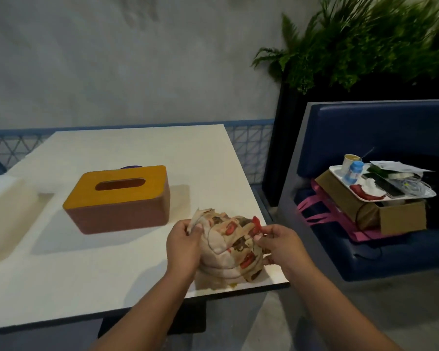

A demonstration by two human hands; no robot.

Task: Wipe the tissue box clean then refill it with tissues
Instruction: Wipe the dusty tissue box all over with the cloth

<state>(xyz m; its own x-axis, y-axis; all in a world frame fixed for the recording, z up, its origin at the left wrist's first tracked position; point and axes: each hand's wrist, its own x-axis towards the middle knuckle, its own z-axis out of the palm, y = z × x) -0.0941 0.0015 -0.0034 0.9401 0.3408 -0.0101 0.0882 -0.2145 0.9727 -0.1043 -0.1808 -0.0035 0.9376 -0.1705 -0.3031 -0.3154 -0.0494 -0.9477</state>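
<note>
While the left grip (184,245) and right grip (276,245) each pinched the soft, crumpled cloth (230,249) at lower centre, the tissue box (119,198) sat apart at centre-left on the surface (99,274), judged rigid, light, best held by its short ends.

Light was soft and dim, from overhead; the white table (99,274) was the brightest surface, without hard glare; the tissue box (117,198) threw faint shadows toward 3 and 7 o'clock; the plant (365,41) at 1 o'clock was smeared with blur; straight lines bowed near the edges.
</note>
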